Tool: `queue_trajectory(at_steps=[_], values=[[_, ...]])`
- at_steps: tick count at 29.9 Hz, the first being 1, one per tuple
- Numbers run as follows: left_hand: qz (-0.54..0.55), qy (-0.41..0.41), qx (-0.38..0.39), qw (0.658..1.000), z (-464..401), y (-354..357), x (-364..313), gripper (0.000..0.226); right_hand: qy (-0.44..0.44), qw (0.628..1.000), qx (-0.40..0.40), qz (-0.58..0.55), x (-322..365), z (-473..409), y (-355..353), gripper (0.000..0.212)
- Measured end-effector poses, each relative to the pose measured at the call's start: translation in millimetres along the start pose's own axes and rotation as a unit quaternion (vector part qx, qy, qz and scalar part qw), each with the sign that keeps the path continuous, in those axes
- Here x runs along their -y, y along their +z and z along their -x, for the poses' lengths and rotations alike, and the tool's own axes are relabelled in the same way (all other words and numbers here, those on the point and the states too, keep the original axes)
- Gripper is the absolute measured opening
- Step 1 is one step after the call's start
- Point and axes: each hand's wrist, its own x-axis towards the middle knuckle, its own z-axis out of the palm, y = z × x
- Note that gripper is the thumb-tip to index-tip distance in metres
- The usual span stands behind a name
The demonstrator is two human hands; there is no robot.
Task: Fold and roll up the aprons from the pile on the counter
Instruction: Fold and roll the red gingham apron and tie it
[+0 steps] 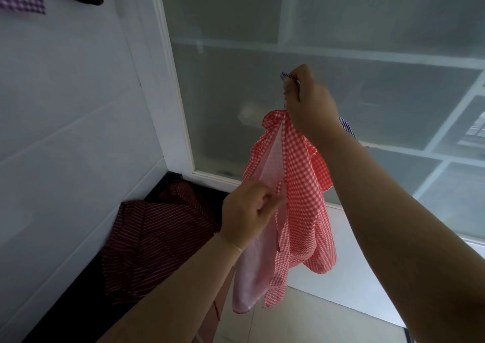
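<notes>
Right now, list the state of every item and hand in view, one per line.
red gingham apron: unfolded, hanging in the air from both hands
right hand: raised, pinching the apron's top
left hand: pinching an inner edge lower down
dark red striped apron: crumpled on the dark counter

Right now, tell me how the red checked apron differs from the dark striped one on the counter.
The red checked apron has a bright gingham pattern; the dark striped apron is maroon with thin pale stripes. The checked one hangs in the air, gripped by the right hand and left hand; the striped one lies crumpled on the counter. Neither is folded.
</notes>
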Motion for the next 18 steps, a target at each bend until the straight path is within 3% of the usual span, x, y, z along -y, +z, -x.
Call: queue_trajectory(at_steps=[1, 3, 6, 9, 12, 14, 15, 17, 18], values=[[-0.023, 0.051, 0.023, 0.998, 1, 4, -3, 0.045, 0.006, 1.0, -0.001, 0.005, 0, 0, 1, 0.028], [-0.078, 0.062, 0.083, 0.992, 4, 10, -7, 0.046, 0.017, 1.0, -0.004, 0.007, 1, -1, 2, 0.028], [-0.13, -0.041, 0.141, 0.981, 10, 17, -8, 0.05, 0.034, 0.999, -0.015, 0.002, 3, -1, 2, 0.027], [-0.14, -0.134, 0.17, 0.966, 13, 23, -6, 0.032, 0.051, 0.998, -0.03, -0.012, 3, -2, -2, 0.027], [-0.061, -0.275, 0.213, 0.936, 13, 25, 1, 0.027, 0.062, 0.997, -0.049, -0.026, 3, -2, -7, 0.025], [0.105, -0.396, 0.211, 0.887, 8, 18, 4, 0.028, 0.064, 0.995, -0.057, -0.043, 1, -1, -11, 0.023], [0.214, -0.449, 0.21, 0.842, 6, 10, 6, 0.027, 0.063, 0.995, -0.057, -0.054, 0, -1, -12, 0.023], [0.367, -0.501, 0.228, 0.749, 4, -8, 13, 0.025, 0.051, 0.994, -0.057, -0.072, -2, 0, -17, 0.021], [0.375, -0.506, 0.243, 0.738, 5, -17, 19, 0.023, 0.04, 0.995, -0.059, -0.075, -2, 1, -19, 0.021]])
